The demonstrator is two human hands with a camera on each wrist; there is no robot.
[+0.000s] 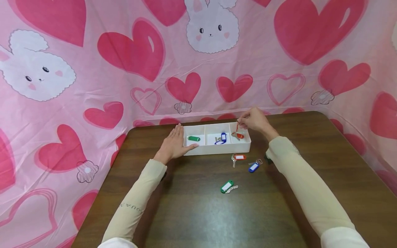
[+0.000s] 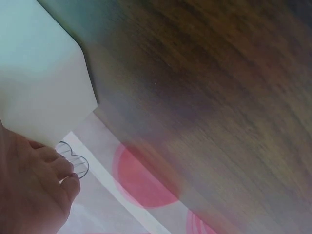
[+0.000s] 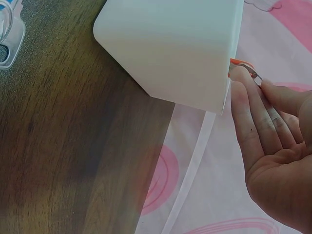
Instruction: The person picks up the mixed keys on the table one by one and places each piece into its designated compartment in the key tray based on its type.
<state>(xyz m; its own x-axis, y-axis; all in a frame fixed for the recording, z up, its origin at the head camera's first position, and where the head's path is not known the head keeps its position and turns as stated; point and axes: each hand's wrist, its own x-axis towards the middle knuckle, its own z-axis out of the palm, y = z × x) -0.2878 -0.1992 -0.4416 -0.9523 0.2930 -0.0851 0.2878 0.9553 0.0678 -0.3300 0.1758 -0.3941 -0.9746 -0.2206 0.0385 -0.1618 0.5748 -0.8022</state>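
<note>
A white three-compartment tray [image 1: 217, 149] stands near the table's far edge. My left hand [image 1: 175, 144] lies along its left end, fingers straight, thumb across the front wall. Over the right compartment, my right hand [image 1: 252, 120] pinches a key with a red tag [image 3: 240, 62] between thumb and fingertips; the tag hangs down into the tray. Below it in that compartment lies another red-tagged key [image 1: 238, 135]. The middle compartment holds blue-tagged keys [image 1: 223, 137], and a green key tag [image 1: 193, 138] lies in the left one.
In front of the tray, on the brown table [image 1: 192, 213], lie a red-tagged key [image 1: 239, 157], a blue-tagged key [image 1: 254, 167] and a green-tagged key [image 1: 227, 186]. A pink cloth [image 1: 198, 62] with hearts and rabbits hangs behind the table.
</note>
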